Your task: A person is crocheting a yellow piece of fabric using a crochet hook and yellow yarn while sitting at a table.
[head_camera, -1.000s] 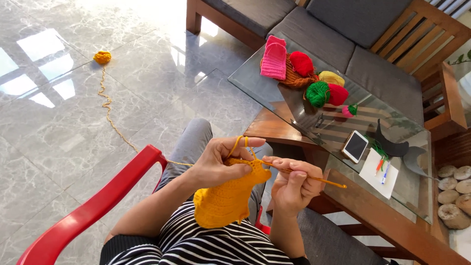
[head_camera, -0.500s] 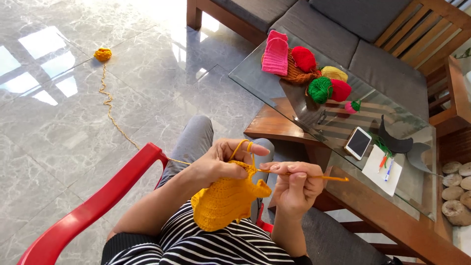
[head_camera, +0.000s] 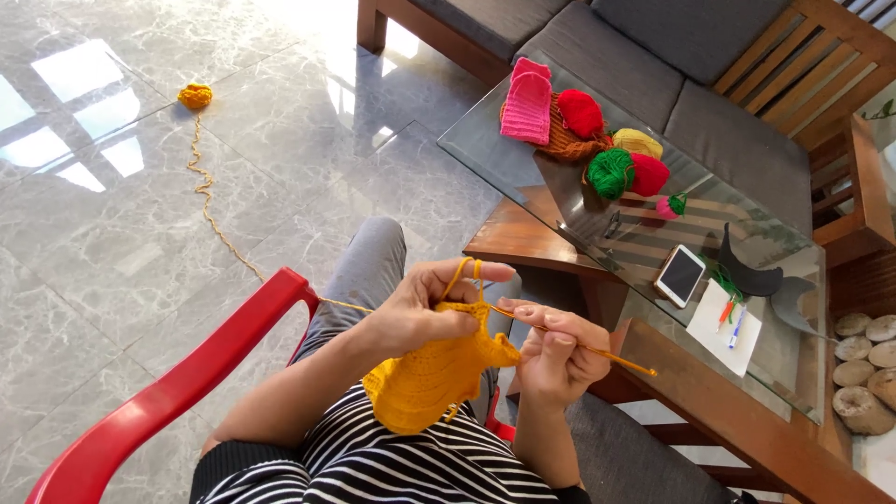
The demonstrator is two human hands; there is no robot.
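I note the left hand [head_camera: 425,313] has tilted, pinching the yellow crochet piece [head_camera: 434,378]; the right hand [head_camera: 555,355] grips the hook [head_camera: 597,352], now lower: stitching continues.

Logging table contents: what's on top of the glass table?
On the glass table: pink knitted piece, yarn balls, phone, paper with pens, a dark curved object. The yarn hides whatever lies beneath it.
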